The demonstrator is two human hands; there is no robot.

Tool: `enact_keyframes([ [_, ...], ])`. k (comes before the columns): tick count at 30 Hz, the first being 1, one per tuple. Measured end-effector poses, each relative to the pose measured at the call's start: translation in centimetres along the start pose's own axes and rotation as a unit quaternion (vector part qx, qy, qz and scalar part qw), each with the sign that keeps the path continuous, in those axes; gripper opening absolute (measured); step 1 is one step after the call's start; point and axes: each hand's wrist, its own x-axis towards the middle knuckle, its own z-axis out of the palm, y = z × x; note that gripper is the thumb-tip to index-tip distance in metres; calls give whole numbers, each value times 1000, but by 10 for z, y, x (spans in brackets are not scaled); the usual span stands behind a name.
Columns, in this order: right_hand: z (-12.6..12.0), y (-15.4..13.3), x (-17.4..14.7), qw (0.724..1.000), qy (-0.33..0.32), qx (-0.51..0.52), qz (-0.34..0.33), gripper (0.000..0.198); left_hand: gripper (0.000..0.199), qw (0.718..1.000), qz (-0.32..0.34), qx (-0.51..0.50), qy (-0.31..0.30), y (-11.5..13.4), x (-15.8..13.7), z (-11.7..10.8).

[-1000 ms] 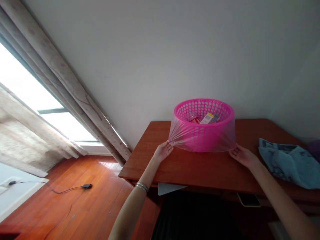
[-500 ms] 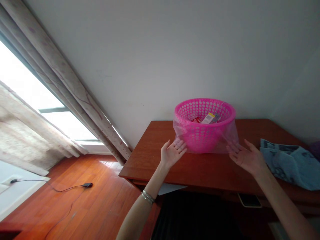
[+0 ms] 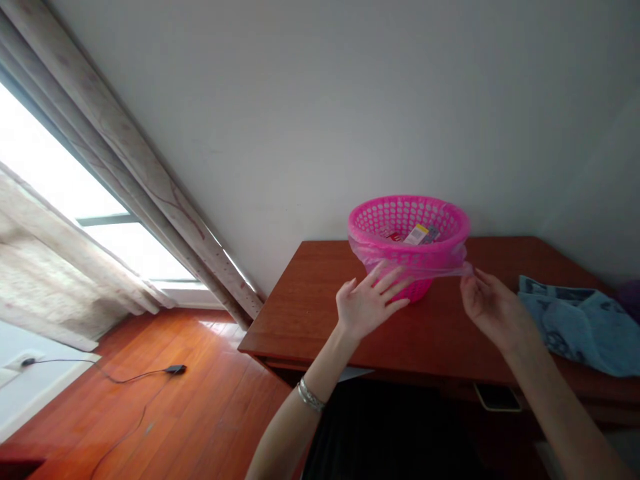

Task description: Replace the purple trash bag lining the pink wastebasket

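Observation:
A pink perforated plastic basket (image 3: pixel 409 202) stands upright on the brown wooden desk (image 3: pixel 320 287), against the wall. A clear plastic bag (image 3: pixel 400 257) lines it, folded outward over the rim and gathered below it at the front. Inside lie a small yellow-and-white carton (image 3: pixel 417 235) and a red packet (image 3: pixel 395 237), partly hidden by the rim. My right hand (image 3: pixel 493 307) pinches the bag's edge, pulling it out to the right of the basket. My left hand (image 3: pixel 370 303) is open, fingers spread, in front of the basket; whether its fingertips touch the bag I cannot tell.
A folded blue cloth (image 3: pixel 585 323) lies on the desk at the right. Below the desktop's front edge is a phone (image 3: pixel 498 398). A black cable with an adapter (image 3: pixel 175 369) runs over the wooden floor at left, near the curtain (image 3: pixel 165 193).
My right hand has closed on the bag's edge and drawn it taut. The loose bag, which hung low around the basket, is now bunched higher. My left hand has shifted right, fingers spreading.

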Motion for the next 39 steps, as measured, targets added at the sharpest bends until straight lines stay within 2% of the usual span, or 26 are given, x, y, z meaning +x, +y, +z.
enact_keyframes([
  [6,24,1,-8,997,-16,63,-31,35,53,998,66,13,-2,2,8,22],
  [9,29,1,-10,997,-19,52,-59,37,57,996,84,34,11,6,12,33],
  [13,26,-5,-6,988,-70,-64,-125,33,56,988,118,74,61,17,18,42],
  [16,22,-11,-5,959,-106,-187,-186,26,47,978,151,100,103,28,22,45],
  [20,27,-16,-10,939,-132,-249,-198,31,41,970,173,112,126,43,27,51],
  [25,46,-26,-9,936,-171,-235,-198,36,41,978,150,103,101,67,41,59],
  [28,48,-41,-4,934,-170,-247,-195,37,41,982,86,123,114,89,40,57],
  [30,38,-54,-2,927,-143,-279,-205,35,39,977,23,159,141,104,29,48],
  [32,18,-68,0,900,-94,-337,-258,30,34,960,-17,212,180,116,13,33],
  [33,7,-74,2,875,-63,-377,-297,32,30,948,-11,245,204,120,5,23],
  [34,-5,-80,4,844,-34,-418,-335,35,26,931,19,282,230,122,-2,13],
  [36,-24,-89,12,782,6,-491,-383,44,25,882,118,373,262,123,-10,-8],
  [37,-30,-92,18,759,15,-520,-391,47,27,850,168,422,268,122,-9,-17],
  [39,-34,-95,31,734,7,-559,-386,48,29,780,236,519,260,117,-2,-32],
])
